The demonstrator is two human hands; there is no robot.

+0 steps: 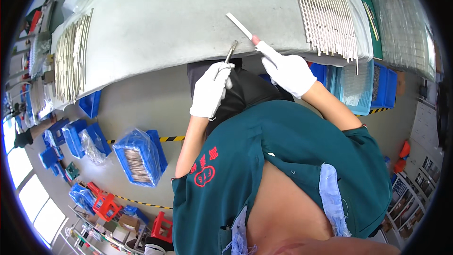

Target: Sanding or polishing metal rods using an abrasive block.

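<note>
Both my hands wear white gloves. My left hand is closed around a slim metal rod, whose grooved end sticks up past the fingers toward the table's front edge. Part of the rod is hidden in the fist. In my right hand is a narrow white strip, slanting up and left over the table. A bare fingertip shows where it meets the strip. The strip and the rod's end are close but apart. A row of metal rods lies on the table's right side, and another bundle of rods on its left.
A grey-white cover spreads over the table. Stacked clear plastic trays stand at the far right. Below the table on the right are blue crates. A bag-lined blue crate holding rods sits on the floor, with red stools behind.
</note>
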